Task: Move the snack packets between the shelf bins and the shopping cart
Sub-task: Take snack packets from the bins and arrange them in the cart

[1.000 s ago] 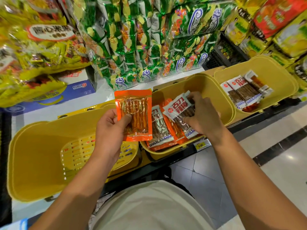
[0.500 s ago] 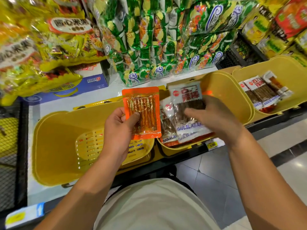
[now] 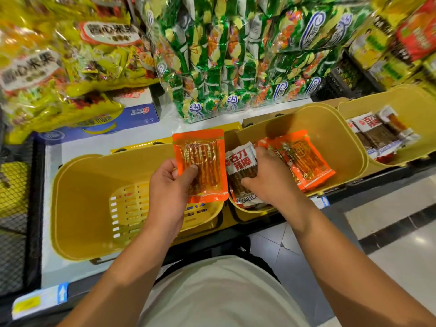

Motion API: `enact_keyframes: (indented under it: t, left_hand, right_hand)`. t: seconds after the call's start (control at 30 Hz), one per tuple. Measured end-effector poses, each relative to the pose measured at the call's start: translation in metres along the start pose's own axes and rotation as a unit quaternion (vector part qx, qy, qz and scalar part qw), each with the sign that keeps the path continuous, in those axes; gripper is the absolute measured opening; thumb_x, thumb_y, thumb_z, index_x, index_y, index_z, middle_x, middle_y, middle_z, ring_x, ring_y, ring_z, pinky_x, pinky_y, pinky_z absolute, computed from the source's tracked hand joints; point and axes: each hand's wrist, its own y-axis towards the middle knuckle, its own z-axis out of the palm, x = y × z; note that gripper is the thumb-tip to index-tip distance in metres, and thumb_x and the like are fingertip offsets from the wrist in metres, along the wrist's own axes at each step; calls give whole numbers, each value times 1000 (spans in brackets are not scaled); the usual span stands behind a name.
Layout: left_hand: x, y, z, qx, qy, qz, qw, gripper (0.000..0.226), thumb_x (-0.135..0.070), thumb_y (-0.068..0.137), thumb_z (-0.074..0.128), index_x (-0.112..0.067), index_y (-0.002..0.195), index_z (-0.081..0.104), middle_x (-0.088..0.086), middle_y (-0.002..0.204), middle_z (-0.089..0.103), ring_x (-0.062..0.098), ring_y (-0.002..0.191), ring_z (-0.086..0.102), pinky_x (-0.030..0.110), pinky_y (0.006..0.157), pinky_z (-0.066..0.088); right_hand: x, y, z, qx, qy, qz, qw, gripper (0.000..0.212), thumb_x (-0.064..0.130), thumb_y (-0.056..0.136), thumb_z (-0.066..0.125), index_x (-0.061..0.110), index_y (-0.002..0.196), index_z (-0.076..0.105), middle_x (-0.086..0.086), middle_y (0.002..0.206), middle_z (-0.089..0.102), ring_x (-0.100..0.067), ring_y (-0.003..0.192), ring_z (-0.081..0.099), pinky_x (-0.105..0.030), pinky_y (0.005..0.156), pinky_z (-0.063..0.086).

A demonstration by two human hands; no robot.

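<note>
**Snack aisle, packets in both hands**

A store shelf (image 3: pixel 106 142) stacked with snack bags carries three yellow bins along its front edge. The left hand (image 3: pixel 168 188) pinches an orange packet (image 3: pixel 200 165) upright, thumb on its face, above the left bin (image 3: pixel 89 185). The right hand (image 3: pixel 269 179) reaches into the middle bin (image 3: pixel 330 138), fingers curled around a white packet (image 3: pixel 240 166) lying beside more orange packets (image 3: pixel 306 159). The right bin (image 3: pixel 405 100) holds further white packets (image 3: pixel 375 133).
</note>
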Motion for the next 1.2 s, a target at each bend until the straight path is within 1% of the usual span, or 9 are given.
enact_keyframes:
  t: [0.17, 0.4, 0.6, 0.7, 0.8, 0.9, 1.0, 1.13, 1.2]
  left_hand:
    - [2, -3, 14, 8, 6, -15, 1000, 9, -3, 96, 59, -11, 97, 64, 6, 82, 73, 19, 72, 70, 46, 65, 59]
    - [-3, -9, 32, -10, 34, 18, 999, 5, -4, 95, 61, -7, 97, 63, 26, 90, 64, 31, 79, 65, 59, 72, 56]
    - [-10, -14, 60, -31, 19, 40, 999, 13, -4, 93, 64, -17, 89, 65, 15, 87, 60, 30, 75, 56, 47, 65, 49]
    - [-12, -17, 83, -16, 47, 57, 997, 12, -2, 93, 63, -15, 94, 64, -1, 77, 70, 21, 74, 67, 39, 68, 57]
    - [-5, -14, 107, 16, 123, 67, 990, 20, -1, 93, 63, -20, 99, 63, -4, 85, 73, 16, 80, 69, 38, 75, 57]
    - [6, -6, 130, 50, 234, 60, 969, 22, -9, 87, 64, -26, 102, 63, -3, 93, 73, 17, 84, 68, 42, 82, 55]
    - [17, 3, 152, 99, 340, 52, 934, 16, -13, 84, 64, -22, 97, 63, -3, 85, 69, 21, 79, 63, 37, 74, 50]
    - [33, 12, 180, 125, 490, 102, 857, 20, -6, 84, 65, -9, 103, 60, 7, 99, 59, 29, 98, 57, 32, 79, 39]
    - [40, 18, 189, 138, 531, 98, 830, 42, -8, 83, 69, -4, 123, 57, 12, 116, 51, 33, 115, 50, 29, 89, 35]
  right_hand:
    - [-1, 0, -14, 49, 107, 3, 993, 78, 16, 86, 75, 21, 149, 29, -1, 111, 60, -21, 95, 60, -32, 80, 51]
    - [-21, -5, -28, 61, 170, -15, 983, 88, 16, 89, 71, 43, 153, 16, 5, 122, 60, -18, 96, 63, -31, 75, 51]
    - [-56, -3, -71, -30, 274, -17, 961, 72, 13, 89, 71, 39, 142, 29, 24, 101, 56, -1, 89, 58, -19, 68, 44]
    - [-80, 4, -92, -130, 335, -12, 933, 70, 11, 85, 72, 27, 141, 34, 18, 103, 57, 3, 89, 59, -15, 68, 49]
    - [-103, 8, -109, -189, 361, -15, 913, 70, 12, 87, 72, 26, 143, 32, 15, 109, 57, 10, 90, 57, -10, 70, 46]
    - [-122, 9, -121, -208, 380, -19, 901, 70, 10, 90, 70, 26, 145, 30, 8, 119, 56, -8, 101, 58, -13, 73, 44]
    - [-135, 11, -125, -199, 401, -24, 894, 72, 10, 90, 69, 27, 147, 29, 8, 122, 57, -7, 103, 59, -16, 79, 45]
    - [-146, 16, -126, -188, 416, -8, 890, 69, 14, 88, 70, 27, 145, 33, 12, 118, 60, -7, 101, 60, -21, 86, 45]
    - [-151, 18, -125, -188, 425, -1, 885, 64, 13, 86, 71, 27, 138, 37, 15, 113, 61, -1, 99, 62, -31, 92, 49]
